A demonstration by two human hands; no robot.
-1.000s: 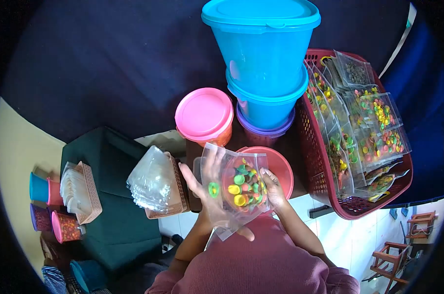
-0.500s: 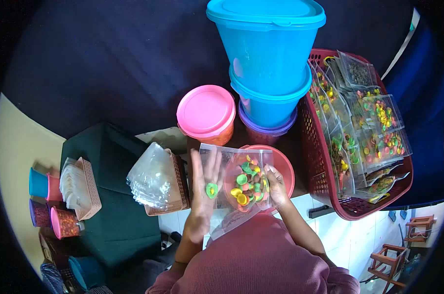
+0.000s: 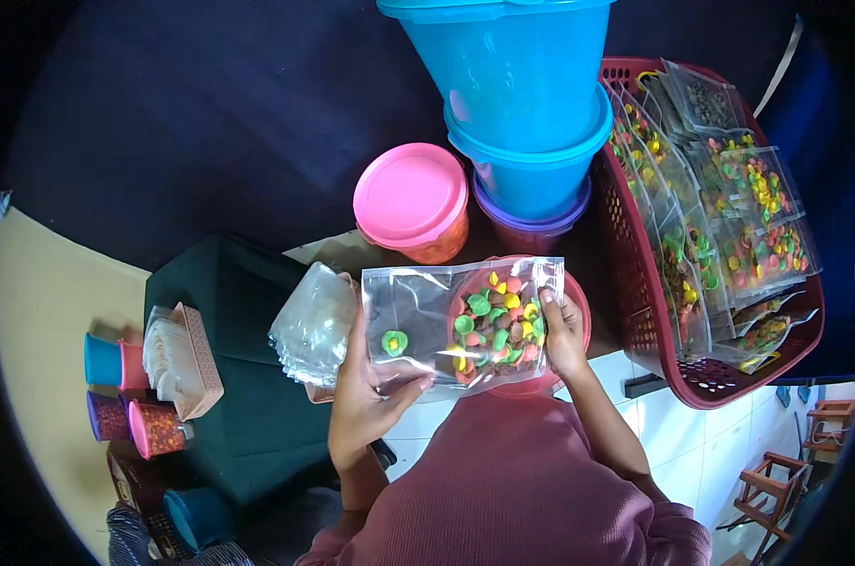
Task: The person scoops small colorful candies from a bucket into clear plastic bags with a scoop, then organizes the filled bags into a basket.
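Observation:
A clear plastic bag point(image 3: 418, 292) lies sideways between my hands, above a pink-red tub point(image 3: 578, 311). Colourful round pieces point(image 3: 499, 325) in green, yellow, pink and brown fill its right part, and one green piece with a yellow centre point(image 3: 394, 342) sits apart at the left. My left hand point(image 3: 369, 406) holds the bag's left end, thumb on the front and fingers partly behind it. At the right end, my right hand point(image 3: 564, 338) pinches the bag's edge.
Beyond the bag stand a pink-lidded tub point(image 3: 411, 196) and stacked blue tubs point(image 3: 531, 104). A dark red basket point(image 3: 649, 255) of filled bags is at the right. Empty clear bags point(image 3: 316, 316) lie left, beside a green-covered surface point(image 3: 248, 406) and a small pink basket point(image 3: 199, 363).
The bag has turned more level and spread out between my hands. My left hand, flat against it before, has closed on its left end. The whole view has shifted slightly.

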